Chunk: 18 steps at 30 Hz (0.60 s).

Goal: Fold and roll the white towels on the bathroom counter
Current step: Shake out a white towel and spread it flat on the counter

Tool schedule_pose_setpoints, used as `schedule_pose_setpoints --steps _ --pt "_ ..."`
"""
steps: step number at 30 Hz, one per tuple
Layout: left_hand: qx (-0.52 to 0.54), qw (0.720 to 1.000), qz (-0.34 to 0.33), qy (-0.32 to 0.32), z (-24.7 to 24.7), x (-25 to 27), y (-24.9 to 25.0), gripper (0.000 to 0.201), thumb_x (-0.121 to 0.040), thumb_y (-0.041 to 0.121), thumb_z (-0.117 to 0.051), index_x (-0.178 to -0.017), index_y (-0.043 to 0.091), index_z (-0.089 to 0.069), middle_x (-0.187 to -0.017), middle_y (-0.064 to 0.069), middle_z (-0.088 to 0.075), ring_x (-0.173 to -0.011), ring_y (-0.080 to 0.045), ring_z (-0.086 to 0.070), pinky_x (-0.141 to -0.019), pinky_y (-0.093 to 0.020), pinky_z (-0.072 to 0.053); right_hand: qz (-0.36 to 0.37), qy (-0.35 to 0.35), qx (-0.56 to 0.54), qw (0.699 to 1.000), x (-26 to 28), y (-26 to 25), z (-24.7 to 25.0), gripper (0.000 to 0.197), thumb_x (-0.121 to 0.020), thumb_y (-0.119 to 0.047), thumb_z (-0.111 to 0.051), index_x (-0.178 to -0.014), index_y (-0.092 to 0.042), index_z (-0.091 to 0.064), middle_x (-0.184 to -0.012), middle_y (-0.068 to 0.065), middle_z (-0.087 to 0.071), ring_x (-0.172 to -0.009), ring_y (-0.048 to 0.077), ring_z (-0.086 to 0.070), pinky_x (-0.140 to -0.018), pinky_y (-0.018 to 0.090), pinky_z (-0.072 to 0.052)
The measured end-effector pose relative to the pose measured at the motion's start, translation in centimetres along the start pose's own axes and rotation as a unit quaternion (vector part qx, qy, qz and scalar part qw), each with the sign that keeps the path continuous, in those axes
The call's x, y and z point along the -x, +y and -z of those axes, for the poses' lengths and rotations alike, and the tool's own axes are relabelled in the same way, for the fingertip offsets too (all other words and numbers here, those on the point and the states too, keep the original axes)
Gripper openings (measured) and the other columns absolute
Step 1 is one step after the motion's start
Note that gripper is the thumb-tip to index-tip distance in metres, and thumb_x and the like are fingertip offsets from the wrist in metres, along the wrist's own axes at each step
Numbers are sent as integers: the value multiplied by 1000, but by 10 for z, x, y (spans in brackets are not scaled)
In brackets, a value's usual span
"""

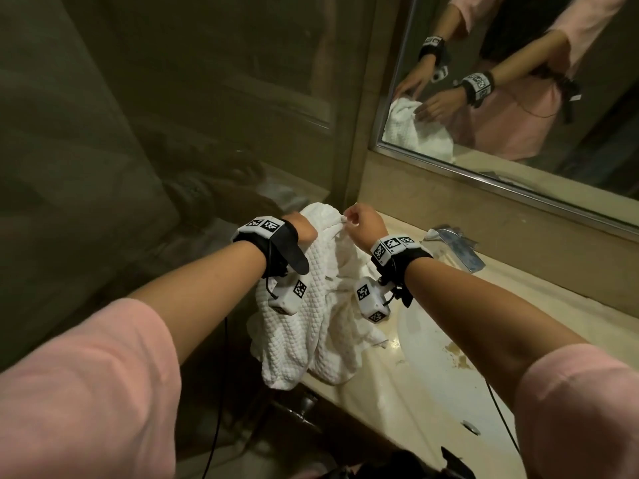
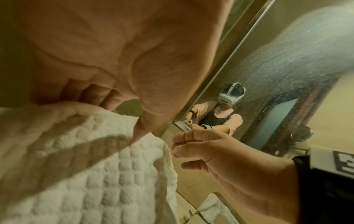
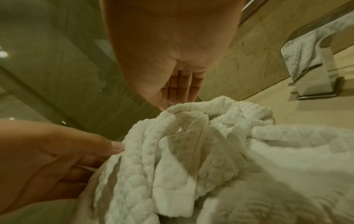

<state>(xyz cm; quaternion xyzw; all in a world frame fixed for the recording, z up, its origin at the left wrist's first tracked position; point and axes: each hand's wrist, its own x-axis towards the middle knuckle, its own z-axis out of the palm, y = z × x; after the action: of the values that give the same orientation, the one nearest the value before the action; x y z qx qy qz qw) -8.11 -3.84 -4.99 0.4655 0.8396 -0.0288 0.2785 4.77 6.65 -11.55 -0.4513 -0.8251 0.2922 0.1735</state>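
Note:
A white waffle-textured towel (image 1: pixel 304 319) lies bunched at the left end of the bathroom counter (image 1: pixel 553 299), part of it hanging over the front edge. My left hand (image 1: pixel 303 229) grips its top left fold; in the right wrist view the left thumb (image 3: pixel 113 146) presses the cloth against curled fingers. My right hand (image 1: pixel 359 221) pinches a raised edge of the towel (image 3: pixel 191 151) at the top, with its fingers (image 3: pixel 182 87) curled above the fold. In the left wrist view the towel (image 2: pixel 86 174) fills the lower left, and the right hand (image 2: pixel 210 151) is beside it.
A sink basin (image 1: pixel 432 357) is set into the counter to the right of the towel, with a chrome faucet (image 1: pixel 453 243) behind it. A large mirror (image 1: pixel 518 98) runs along the back wall. A glass shower wall (image 1: pixel 138 133) stands at the left.

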Motion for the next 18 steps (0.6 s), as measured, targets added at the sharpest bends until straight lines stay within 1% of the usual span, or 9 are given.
schedule_pose_setpoints --steps 1,3,5,8,10,11,13,15,18 --pt "-26 999 -13 -20 3 5 -4 56 -84 19 -66 -134 9 -44 -122 -6 -53 -109 -26 -56 -87 -27 -45 1 0 3 1000 1 0 1 19 -86 -11 -58 -105 -8 -63 -107 12 -61 -96 25 -57 -74 22 -35" --pt "-61 996 -35 -53 5 7 -13 68 -75 20 -77 -135 11 -46 -130 -7 -52 -117 -24 -54 -89 -25 -44 -3 -1 11 1000 2 1 2 21 -86 -11 -59 -106 -6 -62 -108 13 -61 -99 26 -58 -76 23 -38" --pt "-72 994 -48 -67 6 10 -22 77 -67 23 -82 -136 17 -47 -136 -4 -49 -117 -23 -52 -84 -23 -46 -22 -7 22 999 2 4 2 23 -86 -10 -58 -107 -5 -62 -111 13 -60 -102 28 -57 -80 26 -41" --pt "-70 993 -52 -80 6 18 -35 66 -71 20 -77 -131 19 -50 -130 4 -46 -114 -22 -51 -78 -23 -44 -70 -30 41 996 5 6 5 24 -87 -12 -56 -110 -5 -60 -117 14 -58 -104 29 -57 -82 30 -42" --pt "-56 994 -42 -87 3 20 -42 56 -77 17 -72 -129 16 -50 -130 2 -46 -107 -20 -51 -74 -21 -44 -91 -63 71 991 9 7 6 29 -88 -14 -56 -116 -6 -59 -121 13 -57 -107 29 -57 -81 29 -42" --pt "-54 994 -32 -85 0 22 -45 58 -79 17 -71 -131 13 -46 -129 -2 -47 -107 -21 -52 -72 -21 -44 -96 -82 87 988 11 7 6 30 -88 -15 -57 -117 -6 -60 -121 13 -58 -108 29 -57 -81 29 -42" --pt "-33 997 7 -75 -5 21 -49 76 -80 19 -70 -142 6 -30 -138 -11 -43 -119 -27 -50 -81 -25 -46 -102 -115 119 981 13 6 6 29 -89 -18 -57 -115 -4 -61 -120 13 -60 -106 29 -59 -81 32 -46" --pt "16 996 33 -81 -9 19 -48 86 -79 21 -71 -147 6 -19 -144 -13 -38 -125 -30 -46 -85 -29 -48 -116 -139 137 974 17 5 6 29 -90 -21 -58 -112 -3 -64 -116 14 -63 -99 27 -60 -77 32 -48" --pt "95 991 51 -80 -12 15 -49 104 -68 26 -79 -150 11 -17 -148 -7 -33 -124 -26 -47 -61 -23 -44 -118 -164 145 969 23 3 8 30 -93 -20 -55 -115 -2 -63 -118 13 -63 -102 27 -60 -78 30 -45"
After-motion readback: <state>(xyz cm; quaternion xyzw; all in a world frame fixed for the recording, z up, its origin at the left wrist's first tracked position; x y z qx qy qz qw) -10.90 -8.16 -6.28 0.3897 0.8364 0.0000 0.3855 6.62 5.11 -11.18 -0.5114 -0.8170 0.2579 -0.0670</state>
